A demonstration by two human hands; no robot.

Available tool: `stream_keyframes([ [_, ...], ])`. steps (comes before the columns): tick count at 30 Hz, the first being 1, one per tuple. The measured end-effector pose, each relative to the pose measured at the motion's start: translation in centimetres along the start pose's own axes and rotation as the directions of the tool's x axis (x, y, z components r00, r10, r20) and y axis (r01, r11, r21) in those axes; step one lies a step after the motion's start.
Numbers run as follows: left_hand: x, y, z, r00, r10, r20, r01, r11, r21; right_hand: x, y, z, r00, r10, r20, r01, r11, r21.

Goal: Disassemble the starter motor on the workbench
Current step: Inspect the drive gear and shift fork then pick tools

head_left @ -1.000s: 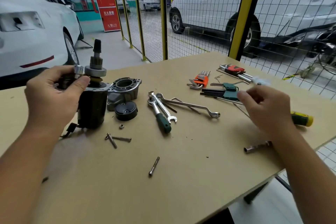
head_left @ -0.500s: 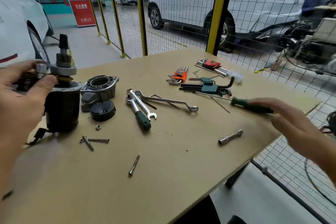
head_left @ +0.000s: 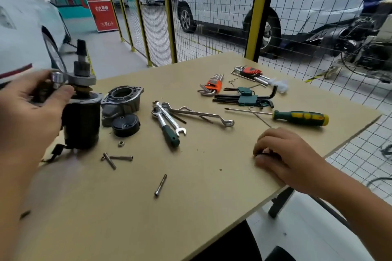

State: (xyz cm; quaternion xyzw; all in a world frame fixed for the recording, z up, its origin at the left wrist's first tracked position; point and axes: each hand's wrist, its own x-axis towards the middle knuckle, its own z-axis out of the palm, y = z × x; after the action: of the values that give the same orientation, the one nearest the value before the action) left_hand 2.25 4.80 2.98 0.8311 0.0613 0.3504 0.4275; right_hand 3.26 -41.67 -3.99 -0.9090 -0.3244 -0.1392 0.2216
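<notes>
Tan board counter (head_left: 212, 176) carrying the work, largest item first. Black cylindrical starter motor body (head_left: 81, 123) stands upright near the counter's left edge, its pinion shaft (head_left: 81, 57) pointing up. The grey cast-aluminium nose housing (head_left: 122, 99) and round black plastic end cap (head_left: 125, 124) lie just beside it, already off. Left hand (head_left: 36, 104) curls round the upper flank of the motor, thumb under a small bright metal socket-like piece (head_left: 57, 78) at the flange; what else the fingers enclose is hidden. Right hand (head_left: 284, 152) rests on the counter with fingers curled over a small dark object, apparently pinching it, though the object is too covered to name. Green-and-yellow-handled screwdriver (head_left: 297, 117) lies beyond that hand; green-handled ratchet wrench (head_left: 166, 126), long double ring spanner (head_left: 199, 114) and dark green hex-key set (head_left: 244, 98) lie mid-counter. Three loose long bolts (head_left: 160, 185) and a small nut (head_left: 121, 143) sit in front of the motor.

Judgement: the step is fetching a tool for the next fastener. Keep the motor vertical and firmly braced, seat the tool fully before turning, and keep loosened parts grouped.
</notes>
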Motion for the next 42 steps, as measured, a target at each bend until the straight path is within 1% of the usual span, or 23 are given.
stream_keyframes([
  [1, -0.6, -0.2, -0.4, 0.998, 0.062, -0.027, -0.062, 0.998, -0.020, 0.4, 0.1, 0.0, 0.999, 0.040, 0.006, -0.040, 0.999, 0.015],
  [2, -0.7, -0.1, -0.5, 0.995, 0.090, -0.052, -0.089, 0.996, 0.013, 0.6, 0.1, -0.1, 0.997, 0.075, 0.000, -0.075, 0.996, 0.058],
  [4, 0.0, -1.9, -0.8, 0.994, 0.034, -0.108, -0.026, 0.997, 0.074, 1.6, 0.2, -0.4, 0.985, 0.171, -0.036, -0.158, 0.959, 0.237],
  [5, 0.7, -3.4, -1.0, 0.992, -0.023, -0.124, 0.032, 0.997, 0.072, 2.5, 0.0, -0.6, 0.976, 0.214, -0.038, -0.186, 0.914, 0.361],
  [6, 1.4, -5.0, -1.4, 0.990, -0.039, -0.137, 0.051, 0.995, 0.082, 3.4, -0.5, -0.8, 0.969, 0.244, -0.019, -0.206, 0.854, 0.477],
  [7, 2.1, -6.7, -1.6, 0.991, -0.035, -0.127, 0.046, 0.995, 0.085, 4.2, -0.8, -1.0, 0.969, 0.247, 0.007, -0.209, 0.802, 0.559],
  [8, 2.4, -7.5, -1.8, 0.991, -0.031, -0.133, 0.045, 0.994, 0.102, 5.0, -1.3, -1.1, 0.971, 0.236, 0.032, -0.208, 0.779, 0.592],
  [11, 2.4, -7.6, -2.0, 0.987, -0.017, -0.160, 0.038, 0.991, 0.128, 7.2, -2.5, -1.2, 0.982, 0.181, 0.055, -0.180, 0.814, 0.552],
  [15, 0.8, -5.4, -2.1, 0.980, 0.052, -0.192, -0.031, 0.993, 0.113, 9.6, -3.6, -0.7, 0.972, 0.221, 0.077, -0.215, 0.714, 0.666],
  [18, -0.3, -3.5, -1.7, 0.972, 0.090, -0.216, -0.071, 0.993, 0.094, 11.6, -5.4, 0.0, 0.982, 0.188, 0.010, -0.155, 0.778, 0.609],
  [21, -1.1, -1.8, -1.1, 0.963, 0.136, -0.232, -0.110, 0.986, 0.123, 14.1, -8.6, 0.6, 0.996, 0.091, -0.018, -0.067, 0.845, 0.531],
  [23, -1.5, -0.9, -0.9, 0.962, 0.162, -0.221, -0.137, 0.983, 0.126, 15.8, -10.9, 1.1, 1.000, 0.021, -0.019, -0.008, 0.852, 0.523],
  [26, -1.5, -0.5, -0.6, 0.964, 0.145, -0.224, -0.125, 0.987, 0.102, 18.4, -14.3, 2.2, 0.995, -0.089, -0.049, 0.100, 0.801, 0.591],
  [27, -1.4, -0.4, -0.6, 0.966, 0.135, -0.221, -0.114, 0.988, 0.105, 19.2, -15.3, 2.6, 0.993, -0.111, -0.045, 0.114, 0.767, 0.631],
  [29, -1.4, -0.2, -0.6, 0.969, 0.121, -0.215, -0.100, 0.989, 0.107, 20.6, -16.5, 3.6, 0.990, -0.141, 0.023, 0.086, 0.717, 0.692],
  [30, -1.3, -0.2, -0.6, 0.970, 0.120, -0.212, -0.100, 0.990, 0.101, 21.2, -16.8, 4.3, 0.984, -0.158, 0.077, 0.064, 0.730, 0.680],
  [31, -1.3, -0.1, -0.6, 0.970, 0.120, -0.209, -0.103, 0.990, 0.092, 21.5, -16.9, 5.0, 0.975, -0.185, 0.121, 0.070, 0.778, 0.625],
  [32, -1.3, -0.1, -0.6, 0.970, 0.122, -0.210, -0.106, 0.991, 0.087, 21.7, -16.8, 5.9, 0.963, -0.224, 0.150, 0.115, 0.844, 0.525],
  [34, -1.2, -0.2, -0.7, 0.971, 0.119, -0.210, -0.103, 0.991, 0.085, 21.5, -16.1, 7.7, 0.934, -0.286, 0.213, 0.237, 0.944, 0.228],
  [36, -1.2, -0.2, -0.7, 0.971, 0.114, -0.210, -0.100, 0.992, 0.077, 20.9, -15.6, 8.9, 0.906, -0.303, 0.297, 0.329, 0.943, -0.041],
  [37, -1.3, -0.2, -0.7, 0.970, 0.118, -0.212, -0.104, 0.992, 0.077, 20.6, -15.3, 9.3, 0.887, -0.311, 0.342, 0.367, 0.924, -0.111],
  [39, -1.3, -0.1, -0.8, 0.968, 0.134, -0.212, -0.118, 0.989, 0.086, 20.6, -15.0, 9.6, 0.857, -0.299, 0.419, 0.392, 0.907, -0.155],
  [42, -1.4, -0.2, -0.8, 0.968, 0.141, -0.208, -0.126, 0.988, 0.084, 20.6, -14.8, 9.2, 0.851, -0.277, 0.445, 0.344, 0.936, -0.074],
])
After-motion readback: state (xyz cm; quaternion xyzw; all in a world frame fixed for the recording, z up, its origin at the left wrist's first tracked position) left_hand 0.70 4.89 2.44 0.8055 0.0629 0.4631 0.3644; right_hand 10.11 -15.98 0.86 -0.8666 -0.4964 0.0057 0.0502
